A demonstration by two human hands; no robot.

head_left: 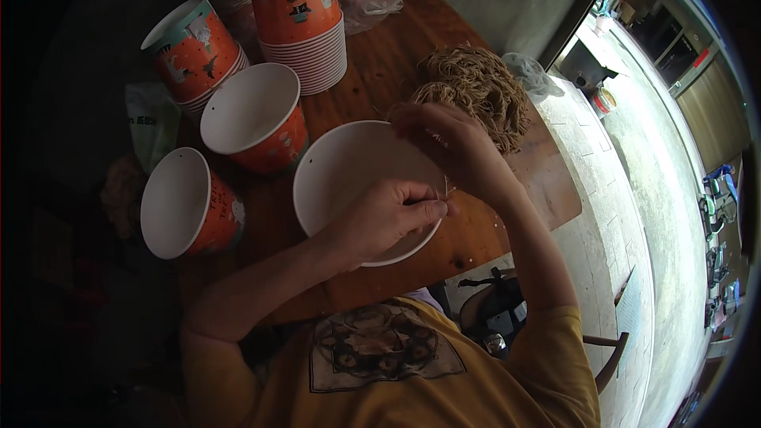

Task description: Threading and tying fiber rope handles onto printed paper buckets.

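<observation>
A white-lined paper bucket (337,162) stands in front of me on the wooden table, its open mouth facing up toward me. My left hand (380,218) reaches across the mouth to the right rim. Its thumb and forefinger pinch a short, thin cord (446,187) there. Over the far right part of the rim is my right hand (456,147), its fingers curled together; what they hold, if anything, is hidden. Just beyond that hand lies a heap of brown cords (479,87).
Two orange-and-green printed buckets, one upright (289,143) and one tipped (222,210), stand to the left. Nested bucket stacks (305,51) rise behind them. A clear plastic bag (533,78) sits by the cords. A chair (609,357) is at right.
</observation>
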